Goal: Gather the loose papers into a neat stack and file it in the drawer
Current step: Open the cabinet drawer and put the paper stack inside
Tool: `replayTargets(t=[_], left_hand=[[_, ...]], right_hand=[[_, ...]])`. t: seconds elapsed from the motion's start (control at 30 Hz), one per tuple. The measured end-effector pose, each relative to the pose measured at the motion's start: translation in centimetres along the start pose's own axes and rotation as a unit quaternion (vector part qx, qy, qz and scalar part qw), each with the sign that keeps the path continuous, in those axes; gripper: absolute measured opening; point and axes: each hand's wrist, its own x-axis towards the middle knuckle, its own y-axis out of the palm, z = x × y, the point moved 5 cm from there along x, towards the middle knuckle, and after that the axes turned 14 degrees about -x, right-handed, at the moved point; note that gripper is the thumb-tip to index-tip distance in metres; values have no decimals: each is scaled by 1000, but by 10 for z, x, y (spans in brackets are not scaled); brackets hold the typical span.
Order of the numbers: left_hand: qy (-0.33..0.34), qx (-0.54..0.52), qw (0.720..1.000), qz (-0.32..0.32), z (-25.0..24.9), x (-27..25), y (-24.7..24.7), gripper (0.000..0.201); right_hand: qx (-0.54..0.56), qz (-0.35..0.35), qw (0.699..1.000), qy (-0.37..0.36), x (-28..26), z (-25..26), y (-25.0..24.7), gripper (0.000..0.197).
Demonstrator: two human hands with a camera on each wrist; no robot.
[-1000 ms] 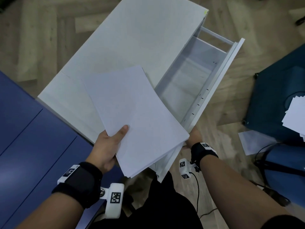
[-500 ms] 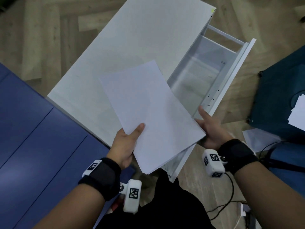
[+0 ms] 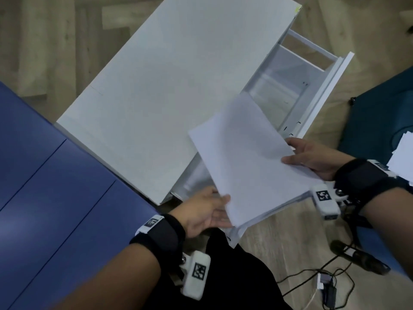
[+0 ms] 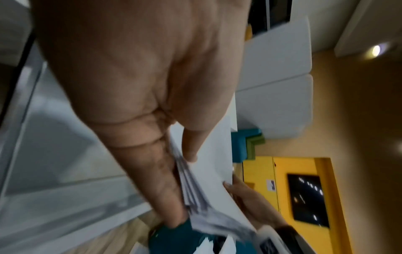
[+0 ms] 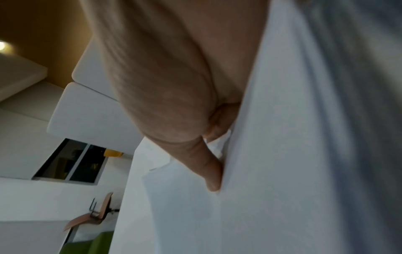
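Observation:
A stack of white papers hangs tilted over the near end of the open white drawer, hiding that end. My left hand pinches the stack's near corner, thumb on top and fingers underneath. In the left wrist view the sheets fan slightly at that hand. My right hand grips the stack's right edge beside the drawer front, thumb lying on the top sheet. In the right wrist view a finger of this hand presses against the paper. The drawer's far end looks bare.
The white cabinet top stretches left of the drawer. A blue desk surface lies at the left. A teal seat at the right carries more white sheets. Cables and an adapter lie on the wooden floor.
The stack has moved right, from above the cabinet top to over the drawer. My right hand left the drawer front and took the stack's right edge. My left hand followed at the near corner.

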Motion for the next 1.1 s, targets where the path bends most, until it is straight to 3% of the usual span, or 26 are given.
replayTargets(t=[0.1,0.17,0.23,0.37,0.57,0.63,0.7,0.77,0.83,0.87,0.9,1.03,1.1], left_hand=[[-55,78,994,51,20,-6,13,38],[-46,150,986,61,24,-6,11,24],[-19,205,978,36,17,-5,-3,14],[61,320,945,-31,-9,-9,-54,11],[113,425,892,-106,-25,-16,-112,10],[166,482,850,-134,-30,-17,-117,24],[218,556,783,-175,-38,-14,-124,56],[211,633,710,-225,-43,-4,-139,81],[194,699,633,-270,-51,10,-155,90],[185,715,610,-287,-58,15,-161,94],[176,718,604,-299,-66,21,-165,97],[125,715,628,-280,-94,41,-170,112],[116,714,642,-256,-97,47,-174,104]], right_hand=[[-34,-34,999,24,-11,-7,-38,54],[-87,-45,994,37,-18,0,-55,51],[-164,-60,983,54,-21,10,-68,44],[-266,-76,957,84,-12,17,-72,45],[-392,-47,916,68,61,25,-10,47],[-428,-38,902,46,94,32,17,48],[-447,-28,894,18,126,37,46,49],[-451,-16,892,4,157,36,72,49],[-454,-16,891,12,183,25,89,49],[-462,-18,886,19,195,17,94,47],[-472,-20,881,24,209,6,98,46],[-490,-20,870,45,251,-32,106,47],[-494,-24,868,54,272,-51,105,48]])
